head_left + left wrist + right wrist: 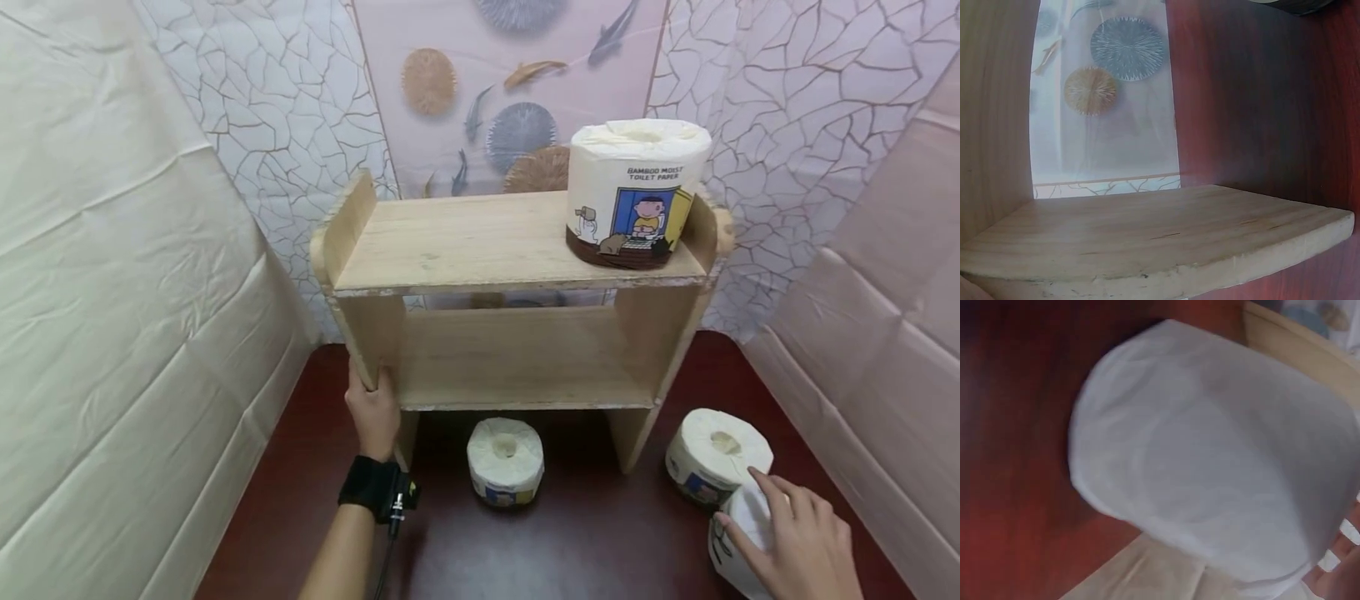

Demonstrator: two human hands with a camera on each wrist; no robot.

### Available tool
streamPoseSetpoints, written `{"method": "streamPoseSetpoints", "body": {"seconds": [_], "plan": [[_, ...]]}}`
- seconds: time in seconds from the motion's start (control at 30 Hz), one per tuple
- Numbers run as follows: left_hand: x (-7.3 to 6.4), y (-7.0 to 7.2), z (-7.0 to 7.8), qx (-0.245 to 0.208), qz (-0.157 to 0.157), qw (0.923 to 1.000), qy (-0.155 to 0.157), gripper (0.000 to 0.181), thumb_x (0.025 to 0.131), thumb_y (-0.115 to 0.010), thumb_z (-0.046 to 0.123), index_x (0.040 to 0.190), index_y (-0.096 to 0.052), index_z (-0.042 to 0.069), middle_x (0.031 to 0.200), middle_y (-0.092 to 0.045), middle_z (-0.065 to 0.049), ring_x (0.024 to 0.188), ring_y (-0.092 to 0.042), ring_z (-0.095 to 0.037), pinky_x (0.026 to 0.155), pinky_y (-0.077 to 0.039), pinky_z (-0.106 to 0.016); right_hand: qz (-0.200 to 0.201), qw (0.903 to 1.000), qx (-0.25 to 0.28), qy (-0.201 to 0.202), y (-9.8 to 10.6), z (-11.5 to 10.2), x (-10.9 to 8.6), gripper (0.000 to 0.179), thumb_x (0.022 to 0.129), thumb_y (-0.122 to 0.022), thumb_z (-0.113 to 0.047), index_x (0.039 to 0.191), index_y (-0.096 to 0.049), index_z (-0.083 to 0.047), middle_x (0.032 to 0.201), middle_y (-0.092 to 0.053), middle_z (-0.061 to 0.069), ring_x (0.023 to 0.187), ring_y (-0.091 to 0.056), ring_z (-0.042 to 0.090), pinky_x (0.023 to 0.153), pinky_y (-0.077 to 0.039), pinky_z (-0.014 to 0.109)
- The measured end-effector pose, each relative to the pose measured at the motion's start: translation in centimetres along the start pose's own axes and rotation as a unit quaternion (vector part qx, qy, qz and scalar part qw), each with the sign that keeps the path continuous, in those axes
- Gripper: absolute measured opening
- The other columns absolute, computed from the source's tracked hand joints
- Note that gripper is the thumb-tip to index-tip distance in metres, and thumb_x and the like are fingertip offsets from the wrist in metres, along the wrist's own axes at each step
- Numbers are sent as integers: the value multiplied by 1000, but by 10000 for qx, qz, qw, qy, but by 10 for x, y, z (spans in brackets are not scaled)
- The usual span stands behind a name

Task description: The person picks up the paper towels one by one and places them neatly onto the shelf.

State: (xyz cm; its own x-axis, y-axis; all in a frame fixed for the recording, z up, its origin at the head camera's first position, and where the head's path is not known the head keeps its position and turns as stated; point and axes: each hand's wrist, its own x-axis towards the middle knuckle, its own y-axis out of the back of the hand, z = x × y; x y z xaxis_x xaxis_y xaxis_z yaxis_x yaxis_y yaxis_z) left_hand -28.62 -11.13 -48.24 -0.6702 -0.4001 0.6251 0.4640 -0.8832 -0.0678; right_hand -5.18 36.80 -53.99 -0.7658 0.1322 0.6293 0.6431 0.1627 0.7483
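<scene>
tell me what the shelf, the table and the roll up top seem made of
Shelf: pale wood, seemingly unpainted; grain shows. Table: perhaps varnished wood or laminate, dark red with faint streaks and a sheen. Roll: likely toilet paper, as its lettering says, in creased, matte wrapping that looks like paper.

The place looks like a small booth, shut in on three sides. Soft, cream-colored cloth with fold lines makes the left wall [142,350] and the right wall [870,333]. The back wall [277,142] has a cracked-stone pattern and a pink panel [480,100] with fish and round shapes. A shiny dark red table [562,542] fills the bottom. The wooden shelf [465,242] and toilet paper rolls [506,462] look like home things. Whether the booth is inside a house or a workplace is hard to tell.
</scene>
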Motion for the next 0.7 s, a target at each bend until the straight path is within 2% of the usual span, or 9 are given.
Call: {"method": "streamPoseSetpoints", "body": {"seconds": [0.17,0.27,0.3,0.4,0.43,0.5,0.57,0.63,0.7], "plan": [[1,5,-3,-47,62,9999,-78,46,105,-64,7,151,-56,10,126,-71,-23,105,-69,-33,80,-48,-18,103,9999,-33,131,-8,3,-3,101,88,-46,-91,125,-65,0,117,-62,28,107,-53,54,82,-40,71],[2,5,-4,-78,75,9999,-41,46,106,-63,7,151,-56,11,127,-71,-23,105,-69,-32,80,-49,-18,413,9969,148,645,-13,12,-3,105,90,-32,-93,119,-67,2,116,-60,29,104,-53,54,84,-38,69],[2,5,-4,-76,80,9999,-29,46,106,-63,6,151,-56,10,127,-71,-23,105,-69,-32,80,-49,-18,554,9948,208,827,-15,15,-3,105,91,-31,-92,117,-67,3,115,-60,31,102,-52,54,83,-37,68],[6,5,-2,-135,87,9998,-67,45,106,-62,5,150,-56,8,126,-71,-23,102,-69,-32,78,-50,-19,1158,9839,469,1282,-22,26,-5,98,93,-41,-85,111,-66,8,113,-58,38,98,-52,58,81,-35,65],[8,4,-2,-128,107,9998,-97,45,106,-62,5,150,-56,8,126,-71,-23,101,-69,-32,78,-49,-20,1270,9827,520,1245,-25,28,-8,97,93,-43,-85,111,-65,8,114,-56,41,99,-52,59,84,-36,66],[11,5,0,-158,140,9997,-156,43,105,-63,5,149,-58,8,125,-72,-22,100,-69,-32,78,-49,-21,1419,9820,659,1054,-29,29,-13,99,91,-46,-86,113,-63,10,116,-53,45,99,-50,63,83,-36,66],[14,5,1,-152,163,9996,-163,43,105,-63,5,148,-58,8,125,-72,-22,102,-69,-31,79,-49,-20,1443,9848,770,578,-33,27,-19,108,86,-44,-91,117,-60,12,120,-51,47,101,-49,65,85,-38,71],[16,4,1,-87,190,9997,-114,43,105,-63,4,148,-58,7,127,-71,-24,105,-69,-32,80,-49,-19,1117,9908,720,-247,-34,21,-27,124,78,-37,-101,125,-55,12,127,-47,46,108,-47,65,92,-38,76],[17,3,2,-37,194,9998,-60,44,106,-62,4,149,-57,6,128,-70,-25,107,-69,-33,81,-48,-18,1086,9865,698,-1010,-36,15,-34,135,70,-34,-106,132,-52,13,133,-46,44,115,-46,64,98,-38,76]]}}
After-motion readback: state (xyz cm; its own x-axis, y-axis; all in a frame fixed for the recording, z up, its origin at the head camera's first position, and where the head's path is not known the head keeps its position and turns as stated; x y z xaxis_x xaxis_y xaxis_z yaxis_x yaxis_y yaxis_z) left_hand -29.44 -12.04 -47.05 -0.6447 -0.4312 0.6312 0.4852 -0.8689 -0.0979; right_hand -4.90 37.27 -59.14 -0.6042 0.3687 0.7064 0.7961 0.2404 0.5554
